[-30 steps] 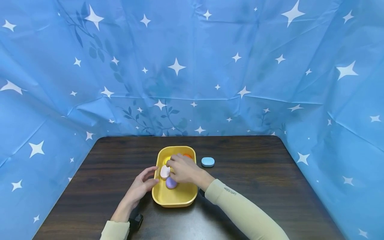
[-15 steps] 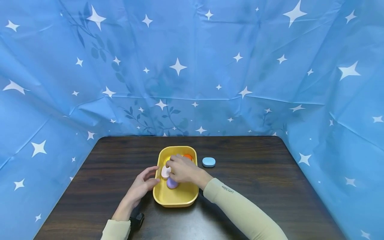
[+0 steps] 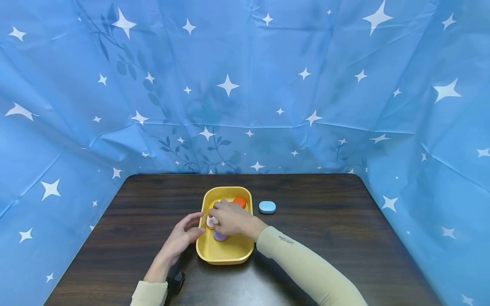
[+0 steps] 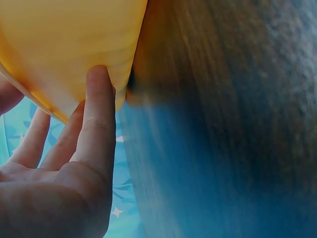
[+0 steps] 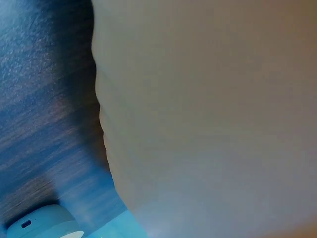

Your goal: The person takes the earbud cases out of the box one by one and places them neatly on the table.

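A yellow tray (image 3: 223, 253) holds several small rounded pieces. My left hand (image 3: 180, 238) is at its left side; in the left wrist view, nearly straight fingers (image 4: 96, 99) touch the outer wall. My right hand (image 3: 233, 219) reaches into the tray, fingers bent over a white piece (image 3: 211, 222) and beside a yellow piece (image 3: 217, 204), mostly covered. I cannot tell whether it grips one of them. A purple piece (image 3: 220, 236) shows below that hand, and an orange piece (image 3: 240, 201) lies in the far right corner.
A light-blue oval piece (image 3: 267, 207) lies on the dark wooden table (image 3: 325, 238), right of the tray. In the right wrist view, this blue piece (image 5: 42, 221) has a small dark slot. A blue star-patterned cloth (image 3: 245, 106) hangs behind the table.
My right hand has shifted slightly left and nearer, baring more of the orange piece and covering more of the yellow, white and purple ones. My left hand stays at the tray's side.
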Available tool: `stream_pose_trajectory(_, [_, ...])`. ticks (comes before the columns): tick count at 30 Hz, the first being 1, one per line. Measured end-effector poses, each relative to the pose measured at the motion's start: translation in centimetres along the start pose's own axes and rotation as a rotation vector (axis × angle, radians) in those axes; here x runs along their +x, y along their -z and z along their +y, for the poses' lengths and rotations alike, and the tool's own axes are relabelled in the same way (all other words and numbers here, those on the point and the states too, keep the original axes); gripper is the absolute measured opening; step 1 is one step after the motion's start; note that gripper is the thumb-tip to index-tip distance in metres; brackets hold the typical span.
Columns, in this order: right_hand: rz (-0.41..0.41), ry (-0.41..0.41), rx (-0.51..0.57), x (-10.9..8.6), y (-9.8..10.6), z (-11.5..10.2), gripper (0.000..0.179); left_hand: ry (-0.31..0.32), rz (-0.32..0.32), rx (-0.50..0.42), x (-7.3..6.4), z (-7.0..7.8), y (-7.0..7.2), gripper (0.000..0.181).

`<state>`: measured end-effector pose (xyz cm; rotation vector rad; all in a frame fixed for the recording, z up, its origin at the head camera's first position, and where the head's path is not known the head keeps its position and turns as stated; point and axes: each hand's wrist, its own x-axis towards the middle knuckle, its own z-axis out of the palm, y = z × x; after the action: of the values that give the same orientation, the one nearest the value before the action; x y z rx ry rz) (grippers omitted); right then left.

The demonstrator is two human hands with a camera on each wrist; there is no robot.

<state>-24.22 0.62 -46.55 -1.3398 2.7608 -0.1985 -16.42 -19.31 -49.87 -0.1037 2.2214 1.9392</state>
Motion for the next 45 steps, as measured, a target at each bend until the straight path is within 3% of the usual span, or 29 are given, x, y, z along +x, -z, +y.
stream_pose_trajectory(8, [-0.013, 0.034, 0.032, 0.1, -0.7, 0.2, 0.032, -0.011, -0.003, -0.006, 0.0, -0.3, -0.2, 0.051])
stream_pose_trajectory(18, [-0.017, 0.118, 0.018, 0.4, -1.6, 0.5, 0.016, -0.015, 0.002, -0.013, 0.0, -0.2, 0.0, 0.05])
stream_pose_trajectory(25, [-0.033, 0.099, -0.027, 0.1, -1.7, 0.3, 0.015, -0.008, -0.012, -0.012, 0.1, -0.2, 0.0, 0.051])
stream_pose_trajectory(38, [-0.066, 0.038, -0.085, -0.2, -1.3, 0.0, 0.028, -0.014, 0.0, -0.014, 0.0, -0.2, -0.1, 0.049])
stream_pose_trajectory(45, [-0.046, 0.082, -0.052, -0.4, -1.4, -0.1, 0.025, -0.005, -0.01, -0.008, 0.0, -0.1, 0.0, 0.051])
